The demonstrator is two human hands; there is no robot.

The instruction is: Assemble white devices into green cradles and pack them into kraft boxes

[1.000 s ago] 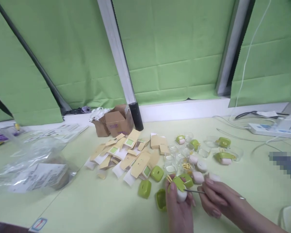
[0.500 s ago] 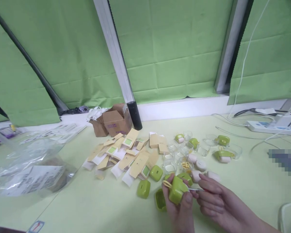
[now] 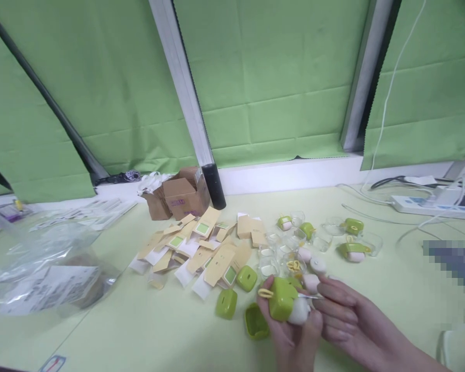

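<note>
My left hand [image 3: 289, 336] is closed round a small green case [image 3: 282, 299] with a yellow loop [image 3: 265, 293] at its left. A white rounded piece [image 3: 299, 311] shows at the case's lower right side, beside my thumb. My right hand [image 3: 343, 315] pinches a thin metal tool [image 3: 310, 296], whose tip reaches the right side of the case; its handle is hidden by my fingers. Just left of my left hand lies an open green shell [image 3: 256, 321], hollow side up. Two more green shells, one slotted [image 3: 247, 278] and one near it [image 3: 227, 303], rest close by.
Clear plastic cups [image 3: 268, 264], white round pieces [image 3: 318, 264] and green cases [image 3: 355, 251] lie beyond my hands. Opened cardboard packaging [image 3: 220, 263] is heaped to the left, before a brown box [image 3: 184, 196] and a black cylinder [image 3: 214, 186]. A plastic bag [image 3: 50, 268] lies left; a power strip [image 3: 418, 205] right.
The green case has turned in my left hand, so the white piece now shows at its lower right. My left thumb has shifted right. The tool's tip stays at the case.
</note>
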